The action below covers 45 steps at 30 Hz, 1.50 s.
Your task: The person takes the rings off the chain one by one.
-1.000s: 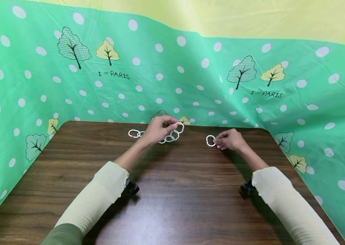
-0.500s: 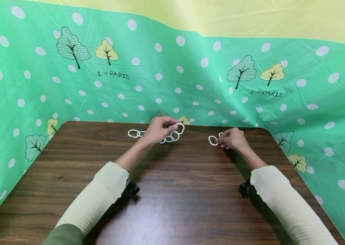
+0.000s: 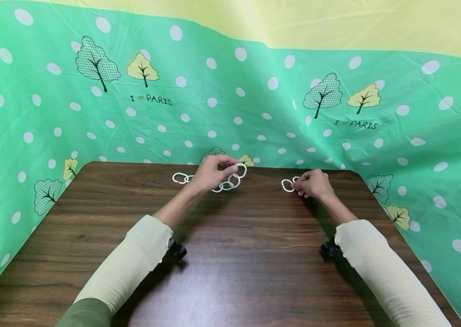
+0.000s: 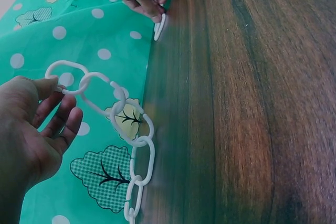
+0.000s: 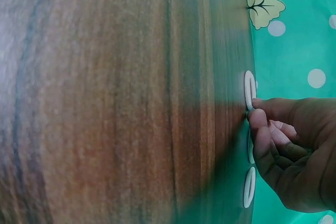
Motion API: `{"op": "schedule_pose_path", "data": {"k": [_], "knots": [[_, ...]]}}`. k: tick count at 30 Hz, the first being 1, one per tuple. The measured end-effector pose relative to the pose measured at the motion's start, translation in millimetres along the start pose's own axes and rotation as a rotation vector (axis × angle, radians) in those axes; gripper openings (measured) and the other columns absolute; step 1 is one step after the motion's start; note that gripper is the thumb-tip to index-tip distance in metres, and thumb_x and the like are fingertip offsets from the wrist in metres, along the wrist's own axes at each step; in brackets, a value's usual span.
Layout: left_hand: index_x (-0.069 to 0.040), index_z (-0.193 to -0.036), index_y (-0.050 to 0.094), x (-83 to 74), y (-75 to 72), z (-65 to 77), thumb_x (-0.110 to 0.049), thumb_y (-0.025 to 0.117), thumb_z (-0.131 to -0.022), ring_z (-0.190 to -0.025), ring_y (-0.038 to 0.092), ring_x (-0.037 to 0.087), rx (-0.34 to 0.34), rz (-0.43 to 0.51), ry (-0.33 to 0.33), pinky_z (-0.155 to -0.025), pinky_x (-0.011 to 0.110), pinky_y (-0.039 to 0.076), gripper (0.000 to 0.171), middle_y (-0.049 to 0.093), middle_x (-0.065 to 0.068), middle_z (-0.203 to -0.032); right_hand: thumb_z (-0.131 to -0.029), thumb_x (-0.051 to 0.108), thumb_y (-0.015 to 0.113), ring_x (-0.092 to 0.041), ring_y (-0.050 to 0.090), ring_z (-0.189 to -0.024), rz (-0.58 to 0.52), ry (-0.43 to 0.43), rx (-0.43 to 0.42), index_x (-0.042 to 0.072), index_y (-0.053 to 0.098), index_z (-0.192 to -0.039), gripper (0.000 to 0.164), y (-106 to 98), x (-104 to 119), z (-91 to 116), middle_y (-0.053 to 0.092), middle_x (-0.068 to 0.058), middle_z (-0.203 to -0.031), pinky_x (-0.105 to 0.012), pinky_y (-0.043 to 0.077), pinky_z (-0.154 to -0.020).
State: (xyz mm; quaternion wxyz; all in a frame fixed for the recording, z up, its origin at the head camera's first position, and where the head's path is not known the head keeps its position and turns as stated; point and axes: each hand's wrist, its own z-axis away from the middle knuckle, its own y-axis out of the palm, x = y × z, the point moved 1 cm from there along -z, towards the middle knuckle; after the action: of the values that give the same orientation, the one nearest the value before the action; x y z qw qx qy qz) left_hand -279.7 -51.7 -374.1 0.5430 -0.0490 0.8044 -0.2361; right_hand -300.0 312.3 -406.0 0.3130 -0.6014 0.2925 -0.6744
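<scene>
A white plastic chain (image 4: 148,161) made of several oval links trails from my left hand (image 3: 211,172) to the table top. Thumb and fingers of that hand pinch its raised end link (image 4: 68,65). Further right, my right hand (image 3: 314,184) pinches a loose white chain link (image 5: 250,88) low at the table's far edge. Another white link (image 3: 296,179) shows just behind its fingertips in the head view. A separate link (image 5: 249,187) lies beside the hand in the right wrist view. Part of the chain is hidden behind my left hand in the head view.
The dark wooden table (image 3: 230,254) ends at a green polka-dot cloth (image 3: 255,100) hanging behind and at both sides. Black wrist devices are strapped under both cream sleeves (image 3: 132,259).
My right hand has shifted slightly right and away, taking the pinched link with it. A second link has come into view by its fingertips. The left hand stays nearly still.
</scene>
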Motion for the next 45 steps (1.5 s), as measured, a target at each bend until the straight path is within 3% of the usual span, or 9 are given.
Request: {"op": "schedule_pose_path", "data": {"k": [6,13,23,33,37,41,45], "knots": [[-0.003,-0.127,0.083,0.4,1.3,-1.7,-0.009,0.076,-0.108,-0.095,0.075,0.029,-0.014,0.010,0.000,-0.075,0.021,0.054,0.021,0.084,0.016,-0.111,-0.104,0.022,0.083,-0.018,0.076,-0.067,0.000,-0.033,-0.013,-0.003,0.082,-0.102,0.025,-3,6,4,0.080,-0.006,-0.075,-0.034,0.066,-0.063],[-0.004,-0.126,0.083,0.2,2.5,-2.3,-0.011,0.076,-0.109,-0.088,0.068,0.010,-0.020,0.007,-0.001,-0.076,0.021,0.055,0.021,0.084,0.016,-0.109,-0.106,0.030,0.081,-0.026,0.077,-0.075,-0.001,-0.089,0.004,-0.001,0.083,-0.105,0.031,-1,19,6,0.081,-0.012,-0.081,-0.038,0.066,-0.069],[-0.004,-0.127,0.083,3.0,0.9,-2.7,-0.011,0.076,-0.108,-0.088,0.069,0.011,-0.028,0.028,-0.007,-0.076,0.021,0.055,0.021,0.083,0.019,-0.110,-0.105,0.037,0.083,-0.036,0.080,-0.086,-0.060,-0.149,0.046,0.000,0.084,-0.112,0.037,9,55,11,0.085,-0.020,-0.096,-0.046,0.066,-0.076],[-0.005,-0.126,0.084,1.6,1.4,-2.6,-0.011,0.076,-0.108,-0.091,0.070,0.013,-0.039,0.027,-0.010,-0.077,0.023,0.054,0.020,0.084,0.015,-0.111,-0.106,0.032,0.083,-0.037,0.075,-0.078,-0.113,-0.252,0.044,0.000,0.083,-0.110,0.033,20,76,15,0.082,-0.019,-0.089,-0.030,0.054,-0.060],[-0.005,-0.126,0.084,1.6,1.2,-1.8,-0.011,0.077,-0.108,-0.092,0.071,0.014,-0.045,0.010,-0.007,-0.078,0.023,0.055,0.020,0.084,0.015,-0.112,-0.107,0.033,0.082,-0.039,0.075,-0.083,-0.137,-0.301,0.056,0.001,0.084,-0.112,0.032,25,83,17,0.082,-0.025,-0.097,-0.033,0.057,-0.066],[-0.005,-0.125,0.084,2.0,1.1,-1.4,-0.012,0.078,-0.108,-0.092,0.072,0.014,-0.051,-0.009,-0.002,-0.078,0.024,0.055,0.020,0.085,0.015,-0.112,-0.106,0.032,0.083,-0.044,0.076,-0.088,-0.164,-0.353,0.064,0.003,0.084,-0.112,0.029,31,92,18,0.083,-0.023,-0.097,-0.041,0.064,-0.073],[-0.005,-0.125,0.084,2.1,1.4,-1.9,-0.011,0.078,-0.107,-0.091,0.072,0.014,-0.050,-0.010,-0.003,-0.078,0.024,0.055,0.020,0.084,0.015,-0.111,-0.107,0.028,0.082,-0.040,0.078,-0.085,-0.194,-0.396,0.073,0.003,0.084,-0.113,0.026,36,100,19,0.083,-0.023,-0.096,-0.044,0.067,-0.076]]}}
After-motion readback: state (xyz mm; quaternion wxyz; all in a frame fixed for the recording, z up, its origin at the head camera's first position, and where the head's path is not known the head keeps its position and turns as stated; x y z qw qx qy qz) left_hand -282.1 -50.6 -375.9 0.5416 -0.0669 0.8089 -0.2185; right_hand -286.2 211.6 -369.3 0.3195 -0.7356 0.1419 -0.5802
